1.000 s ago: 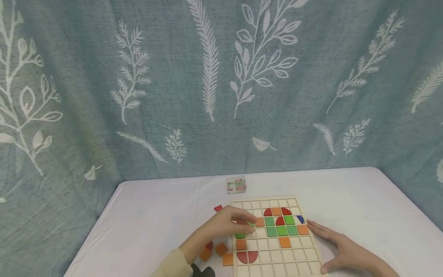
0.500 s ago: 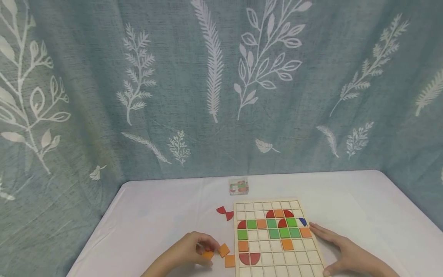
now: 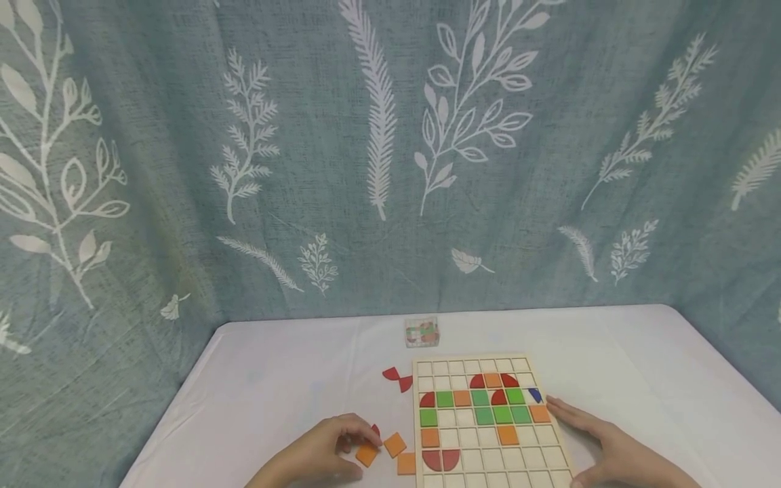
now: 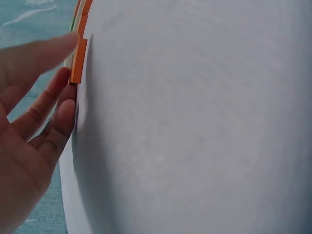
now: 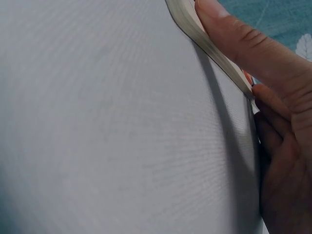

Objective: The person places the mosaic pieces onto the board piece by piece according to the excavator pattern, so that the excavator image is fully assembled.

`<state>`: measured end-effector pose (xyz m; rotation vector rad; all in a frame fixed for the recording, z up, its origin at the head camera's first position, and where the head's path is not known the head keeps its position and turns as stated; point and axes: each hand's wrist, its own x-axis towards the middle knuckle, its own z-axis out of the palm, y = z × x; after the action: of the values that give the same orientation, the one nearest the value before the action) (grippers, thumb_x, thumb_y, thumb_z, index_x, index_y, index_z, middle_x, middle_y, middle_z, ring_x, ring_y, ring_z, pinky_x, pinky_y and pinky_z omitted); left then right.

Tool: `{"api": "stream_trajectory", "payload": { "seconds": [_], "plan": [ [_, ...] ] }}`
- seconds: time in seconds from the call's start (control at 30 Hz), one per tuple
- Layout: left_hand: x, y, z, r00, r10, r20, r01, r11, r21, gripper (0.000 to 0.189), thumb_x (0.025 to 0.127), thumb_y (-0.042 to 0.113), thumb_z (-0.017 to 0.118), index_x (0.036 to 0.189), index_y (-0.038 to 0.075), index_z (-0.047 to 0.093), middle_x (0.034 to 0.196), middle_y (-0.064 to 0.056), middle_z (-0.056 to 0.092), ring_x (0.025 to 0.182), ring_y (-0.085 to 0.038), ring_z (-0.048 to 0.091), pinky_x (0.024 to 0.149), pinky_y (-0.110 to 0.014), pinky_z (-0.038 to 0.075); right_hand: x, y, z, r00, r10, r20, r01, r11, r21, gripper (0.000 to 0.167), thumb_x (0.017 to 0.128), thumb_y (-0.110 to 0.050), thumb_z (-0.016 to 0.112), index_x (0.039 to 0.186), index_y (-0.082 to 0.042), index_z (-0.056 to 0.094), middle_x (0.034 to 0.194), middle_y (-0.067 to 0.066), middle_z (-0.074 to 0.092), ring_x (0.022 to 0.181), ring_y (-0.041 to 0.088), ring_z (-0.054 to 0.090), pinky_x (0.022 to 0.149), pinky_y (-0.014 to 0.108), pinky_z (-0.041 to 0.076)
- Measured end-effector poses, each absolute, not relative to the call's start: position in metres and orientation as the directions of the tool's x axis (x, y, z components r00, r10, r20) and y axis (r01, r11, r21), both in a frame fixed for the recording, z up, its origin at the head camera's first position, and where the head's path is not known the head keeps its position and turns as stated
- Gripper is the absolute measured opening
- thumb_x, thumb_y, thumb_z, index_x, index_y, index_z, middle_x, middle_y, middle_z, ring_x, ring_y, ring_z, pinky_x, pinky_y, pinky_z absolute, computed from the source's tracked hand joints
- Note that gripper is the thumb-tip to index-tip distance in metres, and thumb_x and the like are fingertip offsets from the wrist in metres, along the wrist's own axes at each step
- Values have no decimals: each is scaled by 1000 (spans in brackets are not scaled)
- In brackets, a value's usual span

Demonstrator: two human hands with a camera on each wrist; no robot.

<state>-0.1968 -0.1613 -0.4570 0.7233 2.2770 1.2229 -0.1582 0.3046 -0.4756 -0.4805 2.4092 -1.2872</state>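
Note:
In the head view, my left hand (image 3: 332, 447) is low on the table, its thumb and fingertips at opposite edges of an orange square tile (image 3: 367, 455). The left wrist view shows this orange tile (image 4: 79, 61) edge-on between thumb and finger. A wooden grid board (image 3: 482, 461) lies to the right, with red quarter-round, green, orange and blue pieces in some cells. My right hand (image 3: 601, 444) rests along the board's right edge, fingers extended. In the right wrist view its thumb (image 5: 243, 41) lies on the board's rim (image 5: 214, 53).
Two more orange tiles, one tilted (image 3: 394, 444) and one against the board's left edge (image 3: 406, 464), lie beside my left hand. Red quarter-round pieces (image 3: 398, 378) sit farther back. Behind the board stands a small clear case with a coloured pattern (image 3: 422, 332). A patterned curtain (image 3: 305, 169) hangs behind.
My left hand has drawn back from the board to the loose orange tiles on the left and settled at one of them. The right hand keeps its place at the board.

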Motion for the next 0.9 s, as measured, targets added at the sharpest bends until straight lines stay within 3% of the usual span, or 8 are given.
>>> {"api": "stream_trajectory", "payload": {
  "seconds": [0.1,0.17,0.33,0.37,0.63,0.77,0.9],
  "plan": [
    [-197,-161,-459,-759,640,-120,261,468,844,31,71,2,73,97,19,69,101,10,60,88,-5,52,73,-20,43,-159,303,-475,-877,-446,-177,-107,542,-834,88,74,-23,76,146,-24,25,153,-5,17,115,-30,11,90,14,30],
    [-197,-161,-460,-763,638,-105,280,472,836,31,71,1,72,96,19,70,100,10,59,86,-4,53,74,-20,44,-159,302,-475,-881,-433,-190,-99,564,-820,89,74,-25,76,146,-26,25,153,-2,17,113,-31,10,93,23,32],
    [-196,-159,-461,-767,638,-74,309,467,829,30,70,-1,73,94,17,71,93,10,61,78,-3,52,70,-19,46,-158,300,-476,-890,-405,-212,-91,611,-786,89,73,-30,76,146,-30,25,153,-1,20,109,-32,9,93,31,35],
    [-196,-159,-461,-766,639,-71,310,463,830,30,71,-1,73,95,16,71,93,10,61,77,-3,52,70,-19,46,-158,300,-476,-889,-405,-212,-94,615,-783,89,73,-30,76,146,-30,25,153,-1,19,109,-32,9,92,28,35],
    [-196,-157,-462,-766,639,-71,310,463,831,31,70,0,75,95,16,71,94,9,59,75,-4,50,67,-19,45,-157,299,-477,-892,-396,-219,-91,631,-770,90,72,-32,76,146,-30,24,153,3,19,108,-32,8,93,33,36],
    [-195,-157,-461,-761,644,-79,319,479,818,29,71,1,74,96,16,71,91,10,61,75,-2,51,68,-19,46,-157,298,-477,-895,-391,-216,-90,631,-771,91,71,-32,77,146,-31,24,153,4,20,107,-33,8,94,45,34],
    [-196,-156,-459,-766,635,-96,317,503,804,29,71,3,75,96,17,71,89,13,61,75,-2,51,69,-19,46,-157,299,-476,-892,-411,-188,-114,607,-787,92,71,-30,77,146,-28,24,153,0,19,111,-31,9,95,30,34]
  ]
}}
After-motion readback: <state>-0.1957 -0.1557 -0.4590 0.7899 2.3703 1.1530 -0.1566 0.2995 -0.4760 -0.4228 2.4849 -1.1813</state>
